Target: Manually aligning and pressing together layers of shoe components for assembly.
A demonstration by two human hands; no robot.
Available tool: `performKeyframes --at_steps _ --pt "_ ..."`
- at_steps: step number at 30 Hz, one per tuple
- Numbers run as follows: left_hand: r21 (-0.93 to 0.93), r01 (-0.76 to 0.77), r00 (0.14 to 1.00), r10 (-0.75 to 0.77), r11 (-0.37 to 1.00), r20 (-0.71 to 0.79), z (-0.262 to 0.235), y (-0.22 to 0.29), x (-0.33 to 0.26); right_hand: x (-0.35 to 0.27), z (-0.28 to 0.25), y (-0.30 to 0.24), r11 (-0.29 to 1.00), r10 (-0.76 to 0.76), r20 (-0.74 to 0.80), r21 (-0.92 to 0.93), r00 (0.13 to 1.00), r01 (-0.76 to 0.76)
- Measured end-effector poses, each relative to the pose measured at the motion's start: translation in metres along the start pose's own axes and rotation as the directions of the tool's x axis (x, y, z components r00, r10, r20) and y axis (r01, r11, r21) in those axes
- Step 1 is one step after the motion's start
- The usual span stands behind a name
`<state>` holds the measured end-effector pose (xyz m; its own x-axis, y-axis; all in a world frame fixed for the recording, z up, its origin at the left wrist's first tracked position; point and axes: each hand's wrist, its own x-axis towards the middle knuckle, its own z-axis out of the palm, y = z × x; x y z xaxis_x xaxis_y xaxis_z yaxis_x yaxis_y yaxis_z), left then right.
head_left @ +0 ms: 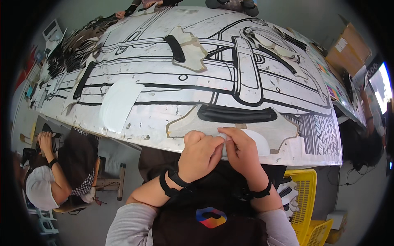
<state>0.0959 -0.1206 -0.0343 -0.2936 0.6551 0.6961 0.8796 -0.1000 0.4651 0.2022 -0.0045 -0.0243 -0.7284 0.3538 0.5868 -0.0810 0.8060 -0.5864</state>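
Panel (183,124) lies long axis left-right, black strip (238,114) along its far edge; left hand (201,152) and right hand (243,152) curl together, but how tightly, or on what, I cannot tell.

- Fabric panel (237,115) on the table (164,93), along its near edge
- Second panel (192,50) behind it, slightly left
- Heap (76,47) at the far left
- Crate (307,197) near right, below table level

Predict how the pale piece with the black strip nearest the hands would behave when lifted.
The pale piece likely flops, since it looks thin and lies flat. Its black strip looks thicker and rounded, so that part may bend less.
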Motion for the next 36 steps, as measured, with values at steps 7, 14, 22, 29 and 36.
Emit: performKeyframes --at_steps 7,14,22,29,36 --pt "-0.148 -0.034 0.969 0.069 0.988 0.239 -0.047 -0.021 -0.003 0.009 0.000 -0.010 0.975 0.216 0.187 0.016 0.958 -0.223" --pt "-0.060 -0.256 0.927 0.262 0.965 0.269 -0.047 -0.040 -0.002 0.011 -0.003 -0.011 0.975 0.222 0.213 -0.018 0.952 -0.223" --pt "-0.007 -0.412 0.874 0.397 0.911 0.279 -0.051 -0.047 0.003 0.010 0.005 -0.002 0.974 0.217 0.148 0.036 0.965 -0.224" --pt "-0.035 -0.394 0.889 0.391 0.918 0.239 -0.049 -0.046 0.002 0.009 0.005 -0.005 0.986 0.164 0.139 -0.019 0.977 -0.163" --pt "-0.047 -0.381 0.893 0.381 0.923 0.239 -0.048 -0.046 0.002 0.009 0.009 -0.011 0.989 0.122 0.172 -0.104 0.977 -0.105"
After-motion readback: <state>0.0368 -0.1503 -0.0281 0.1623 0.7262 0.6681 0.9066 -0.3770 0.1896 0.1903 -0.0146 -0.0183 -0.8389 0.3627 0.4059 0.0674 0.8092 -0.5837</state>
